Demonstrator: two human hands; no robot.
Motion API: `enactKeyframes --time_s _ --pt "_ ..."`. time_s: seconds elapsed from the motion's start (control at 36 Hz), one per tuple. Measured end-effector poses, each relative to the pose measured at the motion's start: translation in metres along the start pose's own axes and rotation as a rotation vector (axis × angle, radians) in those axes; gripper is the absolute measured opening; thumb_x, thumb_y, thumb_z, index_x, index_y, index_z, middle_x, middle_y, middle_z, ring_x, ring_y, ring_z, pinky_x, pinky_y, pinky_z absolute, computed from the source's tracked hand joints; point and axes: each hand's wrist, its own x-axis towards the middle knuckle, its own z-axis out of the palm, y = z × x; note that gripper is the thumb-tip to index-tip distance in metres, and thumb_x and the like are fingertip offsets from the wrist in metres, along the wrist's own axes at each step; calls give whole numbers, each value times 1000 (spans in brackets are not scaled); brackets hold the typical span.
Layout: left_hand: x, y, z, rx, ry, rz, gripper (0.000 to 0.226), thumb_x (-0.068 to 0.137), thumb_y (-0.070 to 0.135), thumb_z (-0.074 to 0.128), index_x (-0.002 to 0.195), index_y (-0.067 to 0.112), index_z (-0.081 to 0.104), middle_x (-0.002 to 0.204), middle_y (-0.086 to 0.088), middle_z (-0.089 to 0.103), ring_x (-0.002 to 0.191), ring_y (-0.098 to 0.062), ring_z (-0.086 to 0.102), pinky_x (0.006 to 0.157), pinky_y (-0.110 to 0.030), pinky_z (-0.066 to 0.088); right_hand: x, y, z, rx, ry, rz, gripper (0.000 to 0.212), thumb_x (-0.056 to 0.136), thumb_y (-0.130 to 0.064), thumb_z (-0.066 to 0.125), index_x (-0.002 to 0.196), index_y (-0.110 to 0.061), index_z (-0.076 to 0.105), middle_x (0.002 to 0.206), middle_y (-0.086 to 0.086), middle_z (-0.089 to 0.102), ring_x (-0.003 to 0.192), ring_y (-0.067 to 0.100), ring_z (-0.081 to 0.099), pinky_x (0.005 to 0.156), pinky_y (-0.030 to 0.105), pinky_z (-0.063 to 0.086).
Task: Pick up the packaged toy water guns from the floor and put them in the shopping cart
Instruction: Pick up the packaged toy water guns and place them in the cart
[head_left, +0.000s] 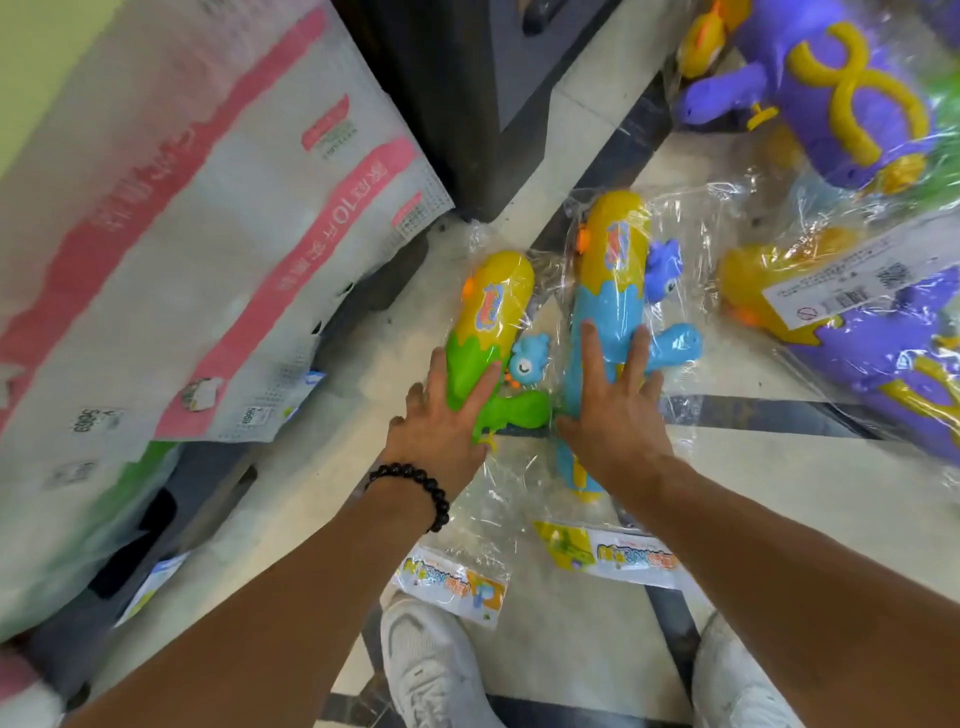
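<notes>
Two packaged toy water guns lie side by side on the tiled floor. The smaller green and yellow water gun (491, 317) is on the left in its clear bag. The longer blue and yellow water gun (613, 270) is on the right. My left hand (441, 421) rests on the green body with straight, spread fingers. My right hand (613, 405) lies flat on the blue body, fingers also straight. No shopping cart is in view.
Larger purple and yellow packaged water guns (852, 98) lie at the upper right and right (883, 353). Bulky white and pink bagged goods (208, 234) fill the left. A dark stand base (467, 104) is behind. My white shoes (431, 670) stand below.
</notes>
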Motion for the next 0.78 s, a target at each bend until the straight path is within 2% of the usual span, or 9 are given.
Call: enactKeyframes --time_s 0.11,0.19,0.33,0.42,0.53,0.61,0.69,0.78 --pt "7 4 11 -44 10 -14 105 86 53 70 150 59 -13 163 -16 -11 123 -37 47 86 -49 58 9 0 12 98 39 28 119 89 -19 74 156 -46 -20 161 16 -33 145 63 7 105 62 40" --pt "11 2 11 -71 9 -13 104 88 51 71 150 61 -12 163 -15 -9 118 -38 49 88 -49 58 10 -1 15 118 79 36 121 88 -11 73 154 -49 -21 162 16 -33 146 64 2 101 64 44" --pt "7 3 -8 -136 -15 5 101 88 45 71 149 63 -8 161 -10 -4 116 -38 48 88 -51 56 3 1 4 144 72 42 122 85 -13 74 153 -54 -19 165 12 -25 140 60 24 104 59 42" --pt "-9 9 -25 -183 -18 -15 99 89 45 68 148 64 -9 161 -4 -3 119 -37 45 89 -51 55 -11 7 -11 155 53 43 119 86 -17 74 153 -54 -18 167 9 -20 135 57 33 104 58 43" --pt "-44 21 -52 -254 -9 -34 99 89 43 66 150 63 -10 162 1 0 122 -39 43 95 -51 52 -47 13 -38 211 19 54 118 82 -20 75 153 -54 -12 166 -5 -10 139 49 35 100 63 47" --pt "-77 31 -74 -302 -14 -50 99 88 43 67 151 61 -7 164 1 2 130 -40 41 103 -49 45 -82 13 -61 281 31 65 115 79 -24 79 157 -47 -3 165 -1 3 138 45 39 103 61 45" --pt "-115 42 -101 -357 -16 -54 99 88 44 68 150 63 -7 165 5 -3 144 -36 30 111 -47 40 -119 9 -88 353 52 71 112 79 -29 80 158 -43 1 165 2 7 132 45 46 104 59 46" --pt "-151 53 -135 -385 12 -56 99 88 45 69 150 64 -7 165 11 -4 147 -33 27 111 -49 41 -156 6 -121 403 73 70 108 80 -26 77 158 -43 4 162 -3 11 121 44 53 98 56 50"
